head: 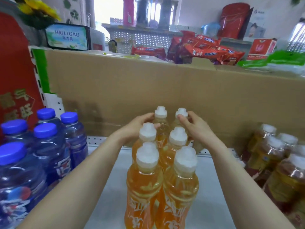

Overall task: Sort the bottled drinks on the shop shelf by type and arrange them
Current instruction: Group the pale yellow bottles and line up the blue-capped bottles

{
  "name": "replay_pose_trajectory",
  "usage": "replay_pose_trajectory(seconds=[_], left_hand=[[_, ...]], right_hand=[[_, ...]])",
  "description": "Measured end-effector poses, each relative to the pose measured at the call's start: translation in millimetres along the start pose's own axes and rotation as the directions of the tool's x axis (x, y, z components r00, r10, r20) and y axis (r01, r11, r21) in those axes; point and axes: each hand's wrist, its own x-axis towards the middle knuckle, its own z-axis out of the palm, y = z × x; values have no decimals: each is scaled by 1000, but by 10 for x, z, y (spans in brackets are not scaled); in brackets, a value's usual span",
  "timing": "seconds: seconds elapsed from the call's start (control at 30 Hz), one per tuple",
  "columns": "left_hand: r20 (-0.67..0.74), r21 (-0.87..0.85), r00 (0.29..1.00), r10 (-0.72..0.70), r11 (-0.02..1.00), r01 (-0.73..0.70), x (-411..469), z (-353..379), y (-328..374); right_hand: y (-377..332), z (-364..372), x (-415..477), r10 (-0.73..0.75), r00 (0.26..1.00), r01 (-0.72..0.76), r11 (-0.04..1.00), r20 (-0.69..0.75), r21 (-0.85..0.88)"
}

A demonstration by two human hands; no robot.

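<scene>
Both arms reach deep over the white shelf (105,204), right to the back pair of the orange bottles (143,187), which stand two abreast, three rows deep, down the middle. The left hand (140,124) curls round the neck of the rear-left bottle (160,113), fingers wrapped just under its white cap; the right hand (194,124) pinches the cap of the rear-right bottle (181,113), thumb in front. Holding them up high like that looks like squaring the two against the cardboard box (148,90) behind, so the column runs straight. Off to the left the blue-capped bottles (44,146) sit grouped together, well apart from the orange ones; to the right, amber tea-coloured bottles (270,151) cluster on their own. Three kinds, three blocks, so I'd say the sort is mostly done and this is tidying
</scene>
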Motion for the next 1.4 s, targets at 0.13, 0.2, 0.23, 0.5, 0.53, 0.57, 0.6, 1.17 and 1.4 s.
replay_pose_trajectory(seconds=[0.13, 0.2, 0.23, 0.5, 0.53, 0.57, 0.6, 1.17, 1.4], left_hand=[[-21, -7, 1000, 10, 1000, -11, 45, -22, -54], [-59, 5, 998, 17, 1000, -17, -12, -77, -82], [-72, 0, 997, 17, 1000, -17, -46, -106, -104], [-134, -24, 991, 19, 999, -22, -212, -114, -180], [-152, -27, 988, 27, 999, -31, -245, -92, -189], [-178, -36, 984, 30, 999, -37, -286, -64, -199], [-204, -48, 979, 28, 998, -38, -328, -40, -209], [-469, 228, 872, 141, 973, -35, -1146, 191, -307], [-657, 401, 677, 333, 914, -61, -2013, 725, -216]], right_hand=[[-40, 54, -7, -37, 998, 35, 998, 44, 54], [-50, 81, -33, -58, 995, 46, 990, 86, 130], [-60, 88, -49, -78, 991, 60, 987, 112, 149], [-48, 147, -157, -133, 978, 85, 958, 161, 275], [-42, 152, -177, -130, 980, 83, 957, 153, 279], [-52, 157, -211, -127, 981, 81, 956, 149, 283], [-61, 167, -244, -131, 980, 84, 954, 149, 288], [340, 267, -1013, -236, 940, 215, 970, -246, -110], [718, 10, -1917, -384, 894, 292, 890, -232, -351]])
